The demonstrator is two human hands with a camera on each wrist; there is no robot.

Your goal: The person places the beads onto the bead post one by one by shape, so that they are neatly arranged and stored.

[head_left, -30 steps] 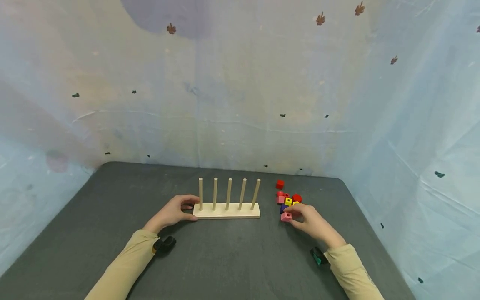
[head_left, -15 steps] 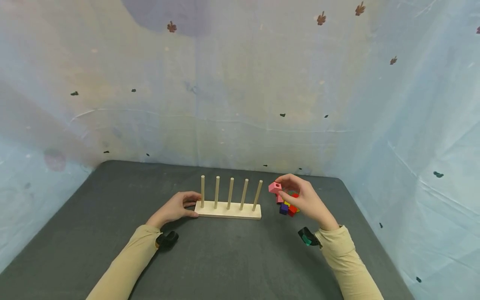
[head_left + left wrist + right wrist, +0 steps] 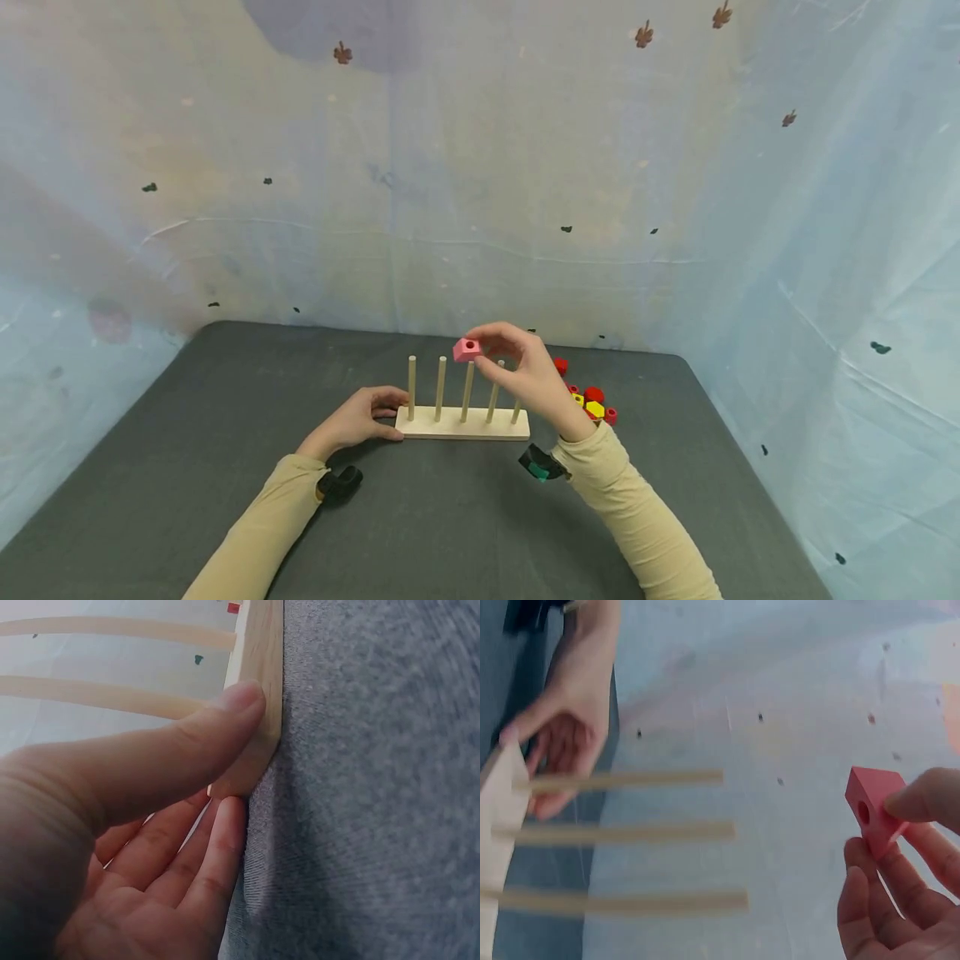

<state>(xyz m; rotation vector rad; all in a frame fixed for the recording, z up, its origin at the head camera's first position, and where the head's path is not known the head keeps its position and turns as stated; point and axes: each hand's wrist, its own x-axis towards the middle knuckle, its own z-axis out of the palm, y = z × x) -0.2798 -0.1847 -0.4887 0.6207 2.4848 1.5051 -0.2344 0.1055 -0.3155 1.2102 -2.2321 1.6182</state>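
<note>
My right hand (image 3: 523, 375) pinches the pink block (image 3: 466, 352) above the upright pegs (image 3: 440, 388), its hole facing them, open air between block and tips. My left hand (image 3: 362, 419) grips the left end of the wooden base (image 3: 462, 427), which runs sideways. Loose blocks (image 3: 595, 409) lie beyond its right end.

An angular pink block (image 3: 466, 351), pierced by a round hole that faced upward, was pinched between the thumb and fingers of the right hand (image 3: 517, 367), raised clear of the peg tips. The pale wooden stand (image 3: 461, 427), a long base with five upright pegs (image 3: 439, 389), sat below that hand, one end gripped by the left hand (image 3: 363, 422).
</note>
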